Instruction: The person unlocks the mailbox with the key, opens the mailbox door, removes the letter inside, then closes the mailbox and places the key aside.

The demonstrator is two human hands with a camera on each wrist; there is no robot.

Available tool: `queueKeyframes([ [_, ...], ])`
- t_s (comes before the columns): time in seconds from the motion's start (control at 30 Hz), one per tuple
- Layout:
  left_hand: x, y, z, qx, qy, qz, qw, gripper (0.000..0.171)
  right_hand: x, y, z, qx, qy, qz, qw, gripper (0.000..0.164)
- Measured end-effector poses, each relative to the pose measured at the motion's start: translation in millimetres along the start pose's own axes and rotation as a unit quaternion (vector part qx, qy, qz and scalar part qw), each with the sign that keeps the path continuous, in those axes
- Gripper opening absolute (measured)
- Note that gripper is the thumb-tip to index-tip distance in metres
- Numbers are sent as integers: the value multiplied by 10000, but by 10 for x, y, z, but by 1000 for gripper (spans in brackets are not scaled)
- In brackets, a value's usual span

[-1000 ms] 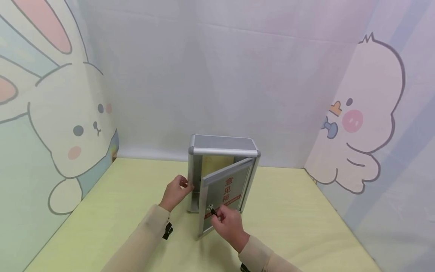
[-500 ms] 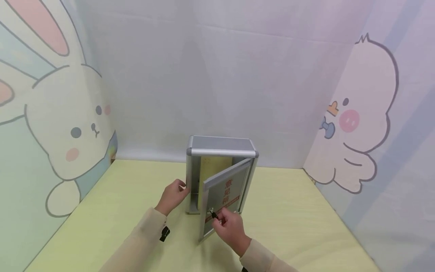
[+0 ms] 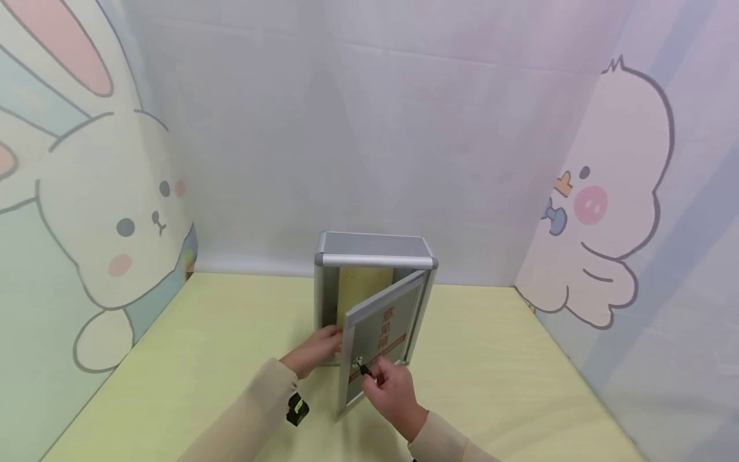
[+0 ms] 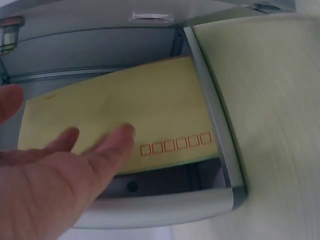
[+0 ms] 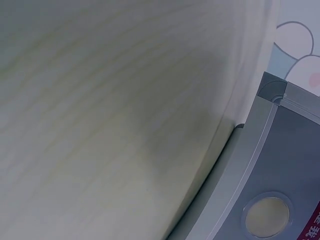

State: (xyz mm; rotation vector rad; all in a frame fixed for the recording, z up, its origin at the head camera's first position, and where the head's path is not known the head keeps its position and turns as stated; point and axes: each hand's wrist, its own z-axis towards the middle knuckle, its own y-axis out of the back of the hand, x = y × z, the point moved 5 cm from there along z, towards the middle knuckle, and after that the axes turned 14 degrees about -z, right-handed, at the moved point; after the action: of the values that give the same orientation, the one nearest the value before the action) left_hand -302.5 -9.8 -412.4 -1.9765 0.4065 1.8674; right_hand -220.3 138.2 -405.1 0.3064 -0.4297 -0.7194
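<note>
Remotely, I log right hand [image 3: 395,390] pinching black key [image 3: 365,370], door [image 3: 367,330] lettered 意见箱, left hand [image 4: 62,175] outstretched before envelope [image 4: 117,107] printed with 6 red boxes [image 4: 170,145].

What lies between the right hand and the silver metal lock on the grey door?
A small black grip, apparently a key's, which the right hand pinches, spans the stretch to the silver lock. The head view shows this.
</note>
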Motion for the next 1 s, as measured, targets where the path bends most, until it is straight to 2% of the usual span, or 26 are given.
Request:
queueKeyframes([
  [0.1, -2, -14, 57, -31, 132, -677, 9976, 48, 16, 12, 5, -17, 82, -29, 10000, 20],
  [0.2, 1, -17, 118, -194, 252, -1489, 9883, 38, 24, 27, 5, -34, 127, -52, 9999, 20],
  [0.27, 12, -28, 155, -388, 247, -1765, 9832, 35, 25, 38, 1, -18, 111, -61, 9999, 20],
  [0.47, 58, -78, 236, -784, 63, -1712, 9821, 69, 21, 39, -26, 77, 13, 56, 10000, 21],
  [0.63, 74, -84, 304, -1115, 42, -1708, 9790, 68, 9, 42, -40, 37, -20, 119, 9999, 21],
  [0.8, 51, -66, 348, -1382, -94, -1513, 9787, 64, 4, 31, -28, 47, -110, 206, 9997, 21],
  [1.0, 68, -61, 364, -1299, -231, -1577, 9786, 59, -3, 13, -28, 105, -186, 159, 9996, 20],
])
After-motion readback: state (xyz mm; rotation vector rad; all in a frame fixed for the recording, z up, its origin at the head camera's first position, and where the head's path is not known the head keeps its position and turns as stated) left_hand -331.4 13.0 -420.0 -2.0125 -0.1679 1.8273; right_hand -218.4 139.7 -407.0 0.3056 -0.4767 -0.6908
